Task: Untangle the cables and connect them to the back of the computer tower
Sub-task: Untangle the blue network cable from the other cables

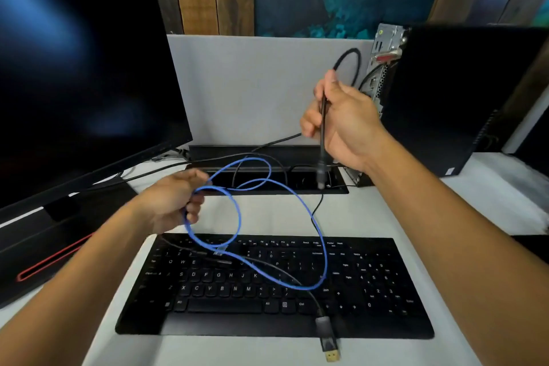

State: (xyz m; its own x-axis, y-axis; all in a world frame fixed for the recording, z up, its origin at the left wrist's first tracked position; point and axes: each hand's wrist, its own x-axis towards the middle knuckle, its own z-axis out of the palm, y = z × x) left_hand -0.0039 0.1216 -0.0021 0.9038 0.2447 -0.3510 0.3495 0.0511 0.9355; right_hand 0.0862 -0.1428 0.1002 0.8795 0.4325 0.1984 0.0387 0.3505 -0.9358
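My left hand (175,202) grips a blue network cable (322,246) whose loops hang over the keyboard, its clear plug (220,250) lying on the top key rows. My right hand (341,119) is raised and holds a thick black cable (323,128) that arcs up behind it and hangs down to a cylindrical end (320,178) over the desk slot. A thinner black cable with a gold-tipped display plug (329,345) trails across the keyboard to the front edge. The black computer tower (445,98) stands at the right, its rear port panel (383,62) facing left.
A black keyboard (371,291) lies in front of me on the white desk (475,217). A large dark monitor (83,68) fills the left, over its red-trimmed base (47,261). A cable slot (338,187) is cut into the desk before a grey divider panel (252,83).
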